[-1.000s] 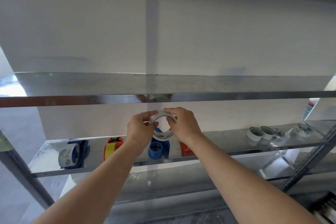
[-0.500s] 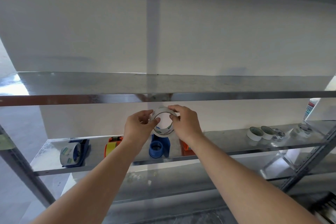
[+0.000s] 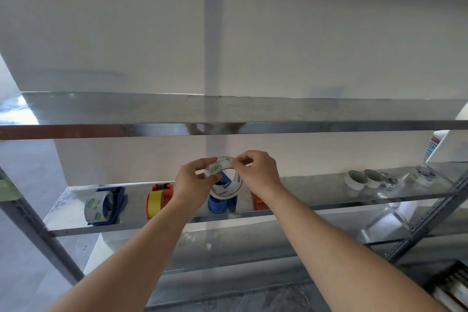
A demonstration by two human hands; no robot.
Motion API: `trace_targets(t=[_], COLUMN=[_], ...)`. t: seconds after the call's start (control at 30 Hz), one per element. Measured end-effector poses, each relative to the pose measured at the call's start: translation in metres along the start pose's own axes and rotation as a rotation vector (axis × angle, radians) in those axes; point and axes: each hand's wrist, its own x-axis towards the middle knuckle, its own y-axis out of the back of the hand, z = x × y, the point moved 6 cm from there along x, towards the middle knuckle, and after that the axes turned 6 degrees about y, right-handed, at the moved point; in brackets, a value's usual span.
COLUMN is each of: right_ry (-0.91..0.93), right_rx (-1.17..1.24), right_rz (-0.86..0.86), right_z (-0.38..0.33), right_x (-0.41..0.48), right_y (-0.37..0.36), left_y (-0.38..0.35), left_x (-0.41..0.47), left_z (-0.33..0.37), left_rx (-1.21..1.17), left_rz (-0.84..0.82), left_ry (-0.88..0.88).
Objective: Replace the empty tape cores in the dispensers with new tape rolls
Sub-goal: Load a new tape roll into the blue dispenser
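Both hands hold a clear tape roll [image 3: 226, 191] with a white printed core in the air in front of the middle shelf [image 3: 304, 206]. My left hand [image 3: 193, 183] grips its left rim. At the roll's top, my right hand [image 3: 258, 171] pinches the tape. Right behind and below the roll stands a blue dispenser [image 3: 219, 204] with a bare hub. Part of an orange dispenser [image 3: 258, 202] shows behind my right wrist. Further left on the shelf are an orange dispenser with yellow tape [image 3: 158, 199] and a blue dispenser with clear tape [image 3: 105, 205].
Several spare tape rolls [image 3: 371, 180] lie at the right end of the middle shelf. An upper metal shelf [image 3: 228, 129] runs across just above my hands. Slanted metal uprights [image 3: 38, 233] frame the rack on both sides. A lower shelf sits beneath.
The roll has tipped and sunk a little toward the blue dispenser. My right hand's fingers shifted onto the roll's top edge, and my left hand turned with it.
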Motion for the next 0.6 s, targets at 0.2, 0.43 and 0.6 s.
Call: trace_targets(t=[0.2, 0.43, 0.6], right_ry=[-0.026, -0.105, -0.216], right_rx=[-0.065, -0.024, 0.053], right_rz=[0.047, 0.084, 0.066], right_z=[0.005, 0.016, 0.037], right_x=[0.004, 0.011, 0.008], right_y=[-0.007, -0.027, -0.043], left_y=[0.003, 0.008, 0.004], left_x=[0.010, 0.028, 0.038], left_z=[-0.009, -0.030, -0.058], left_rx=[-0.017, -0.058, -0.142], left_rz=[-0.037, -0.077, -0.118], left_ry=[0.027, 0.095, 0.185])
